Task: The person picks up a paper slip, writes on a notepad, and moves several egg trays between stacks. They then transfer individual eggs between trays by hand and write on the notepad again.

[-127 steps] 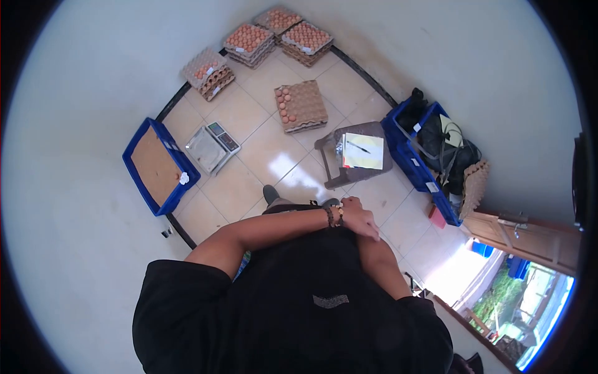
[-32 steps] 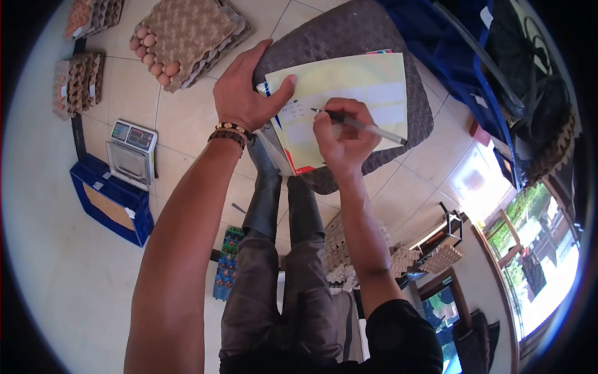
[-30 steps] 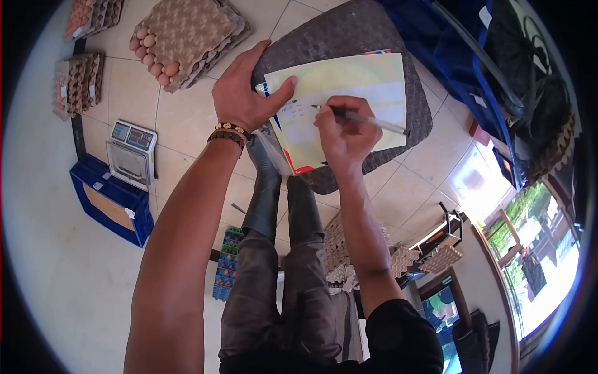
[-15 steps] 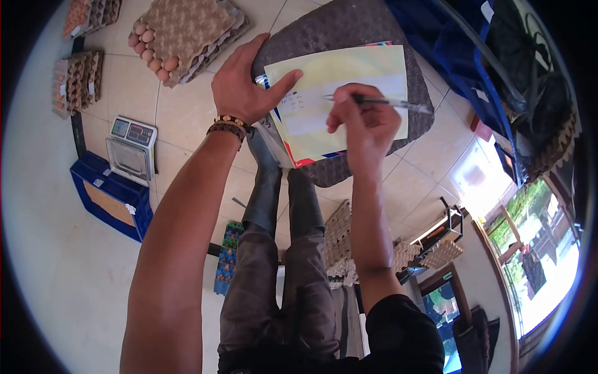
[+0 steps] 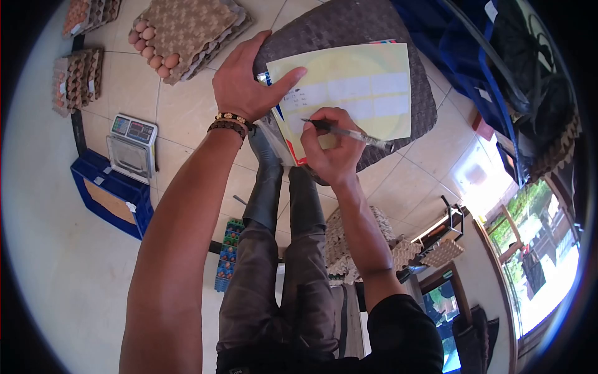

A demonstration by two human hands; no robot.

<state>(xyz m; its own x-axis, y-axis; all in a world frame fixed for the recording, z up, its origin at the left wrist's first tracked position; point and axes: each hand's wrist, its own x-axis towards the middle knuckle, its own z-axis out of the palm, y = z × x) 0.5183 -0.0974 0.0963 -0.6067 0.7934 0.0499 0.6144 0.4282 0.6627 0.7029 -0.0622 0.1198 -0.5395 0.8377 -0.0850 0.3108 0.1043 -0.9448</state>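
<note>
A yellow-and-white sheet of paper point(image 5: 358, 68) with several short handwritten lines at its left lies on top of a booklet with a red-and-blue edge. Under them is a dark brown woven-textured surface point(image 5: 324, 30). My left hand point(image 5: 249, 84) presses on the paper's left edge, thumb stretched over it and fingers spread beyond it. In my right hand point(image 5: 335, 146) is a pen point(image 5: 355, 133), pinched between thumb and fingers, its tip close to the paper below the written lines. Two bracelets circle my left wrist.
Egg trays point(image 5: 193, 34) with several brown eggs stand at upper left. A digital scale point(image 5: 132, 149) and a blue crate point(image 5: 112, 193) are on the left. Larger blue crates point(image 5: 464, 56) stand at upper right. Stacked egg trays point(image 5: 358, 237) are below my right forearm.
My right hand with the pen has moved left and down across the paper, toward the lower left. My left hand stays at the paper's edge.
</note>
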